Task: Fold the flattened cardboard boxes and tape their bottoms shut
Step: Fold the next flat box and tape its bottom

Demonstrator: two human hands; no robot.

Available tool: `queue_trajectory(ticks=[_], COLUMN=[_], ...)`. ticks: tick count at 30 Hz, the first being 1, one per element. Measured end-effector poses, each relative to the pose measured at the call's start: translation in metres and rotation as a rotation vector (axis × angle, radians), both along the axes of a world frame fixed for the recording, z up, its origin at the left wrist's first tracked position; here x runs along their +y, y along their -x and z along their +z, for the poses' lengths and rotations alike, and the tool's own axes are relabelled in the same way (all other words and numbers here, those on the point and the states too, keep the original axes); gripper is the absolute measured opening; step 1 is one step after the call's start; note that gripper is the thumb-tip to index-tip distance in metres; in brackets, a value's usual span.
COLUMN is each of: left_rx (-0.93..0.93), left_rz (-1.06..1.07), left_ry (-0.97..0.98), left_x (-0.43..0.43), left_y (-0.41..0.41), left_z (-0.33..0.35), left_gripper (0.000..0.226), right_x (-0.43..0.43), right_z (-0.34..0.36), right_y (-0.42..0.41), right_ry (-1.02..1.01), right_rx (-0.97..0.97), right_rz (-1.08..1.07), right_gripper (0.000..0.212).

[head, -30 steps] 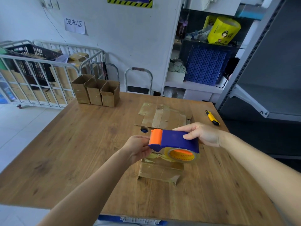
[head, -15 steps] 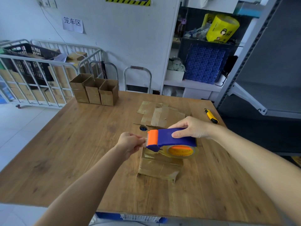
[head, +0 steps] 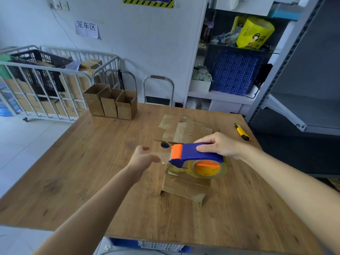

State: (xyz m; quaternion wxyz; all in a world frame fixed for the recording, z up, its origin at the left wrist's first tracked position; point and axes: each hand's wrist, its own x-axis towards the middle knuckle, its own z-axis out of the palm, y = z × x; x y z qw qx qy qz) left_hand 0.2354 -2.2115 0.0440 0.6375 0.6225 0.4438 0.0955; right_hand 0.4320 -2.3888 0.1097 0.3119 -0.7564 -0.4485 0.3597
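Observation:
My right hand (head: 219,145) grips the blue and orange tape dispenser (head: 193,156) with its clear tape roll, held just above a folded cardboard box (head: 185,184) standing bottom-up on the wooden table (head: 92,162). My left hand (head: 143,159) pinches the free end of the clear tape strip (head: 162,157), drawn out to the left of the dispenser's orange head. A stack of flattened boxes (head: 184,129) lies behind the dispenser. Three folded boxes (head: 110,103) stand open-topped at the table's far left corner.
A yellow utility knife (head: 241,131) lies at the table's right edge. A round cable hole (head: 165,144) sits in the tabletop by the flat boxes. White cage carts (head: 46,85) stand left; shelving (head: 294,89) stands right. A blue crate (head: 149,245) sits under the table's near edge.
My left hand has pulled the tape end away from the dispenser to the left, drawing out a short clear strip. The dispenser has shifted slightly farther from me above the box.

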Motion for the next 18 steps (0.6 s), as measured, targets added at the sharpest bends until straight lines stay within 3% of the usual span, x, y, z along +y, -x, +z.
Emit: queue_trajectory(ticks=[6, 9, 12, 18], left_rx=[0.089, 0.181, 0.181, 0.179], left_rz=[-0.127, -0.104, -0.090, -0.139], left_ry=[-0.265, -0.406, -0.383, -0.410], left_x=[-0.023, -0.030, -0.032, -0.036], left_y=[-0.016, -0.024, -0.027, -0.033], left_z=[-0.011, -0.019, -0.025, -0.020], left_gripper=[0.113, 0.114, 0.110, 0.099], right_x=[-0.008, -0.011, -0.014, -0.017], right_z=[-0.004, -0.005, -0.004, 0.008], right_y=[-0.003, -0.001, 0.000, -0.001], right_ry=[-0.033, -0.046, -0.040, 0.061], right_rx=[0.110, 0.133, 0.123, -0.031], right_rz=[-0.066, -0.071, -0.048, -0.036], right_gripper=[0.028, 0.032, 0.043, 0.023])
